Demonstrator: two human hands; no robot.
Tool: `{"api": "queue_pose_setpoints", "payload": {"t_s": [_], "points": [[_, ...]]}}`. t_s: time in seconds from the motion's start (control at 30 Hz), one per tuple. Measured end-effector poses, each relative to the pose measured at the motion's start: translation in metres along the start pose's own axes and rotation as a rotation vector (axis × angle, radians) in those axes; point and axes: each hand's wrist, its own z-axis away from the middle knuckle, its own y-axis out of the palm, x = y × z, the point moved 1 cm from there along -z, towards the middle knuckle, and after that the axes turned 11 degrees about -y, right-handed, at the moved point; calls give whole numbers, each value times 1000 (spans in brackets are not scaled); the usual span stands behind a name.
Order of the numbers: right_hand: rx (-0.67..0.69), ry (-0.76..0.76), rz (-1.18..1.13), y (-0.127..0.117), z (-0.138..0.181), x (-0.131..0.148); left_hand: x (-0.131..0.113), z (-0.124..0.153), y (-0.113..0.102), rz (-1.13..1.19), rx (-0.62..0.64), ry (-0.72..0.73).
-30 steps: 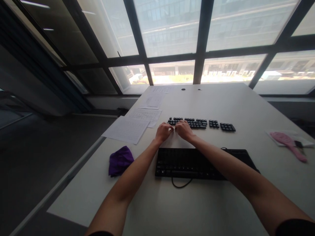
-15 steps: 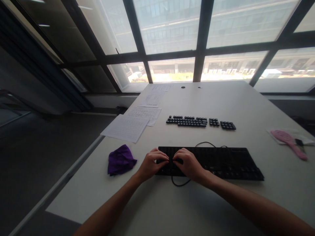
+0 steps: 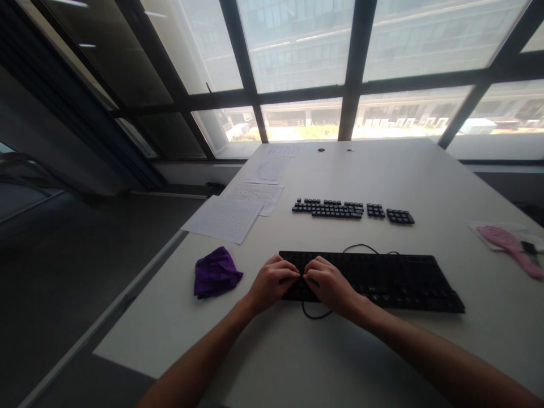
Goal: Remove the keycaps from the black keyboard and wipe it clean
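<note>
A black keyboard [image 3: 395, 277] lies on the table in front of me, its cable showing beyond and below it. My left hand [image 3: 274, 279] rests over its left end, thumb and fingertips pinched together. From the other side my right hand [image 3: 329, 282] comes in, also in a pinch. The fingertips of both hands nearly touch above the keys area. Whatever sits between them is too small and dark to make out. Farther back, loose black keycaps [image 3: 338, 211] are laid out in keyboard order, with a number block [image 3: 400, 216] at their right.
A crumpled purple cloth [image 3: 216, 273] lies left of the keyboard. Written paper sheets [image 3: 225, 218] run along the table's left edge. At the right are a pink hairbrush-like item [image 3: 505, 241] and a small dark brush [image 3: 529, 247]. Large windows rise behind the table.
The view has shifted a little, so everything sits slightly farther right. My fingertips have drawn closer together over the keyboard's left part.
</note>
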Motion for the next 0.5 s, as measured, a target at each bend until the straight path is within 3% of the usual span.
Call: {"api": "queue_pose_setpoints", "payload": {"t_s": [0.5], "points": [[116,23,198,-2,2,12,-5,7,-1,-76,18,62]]}}
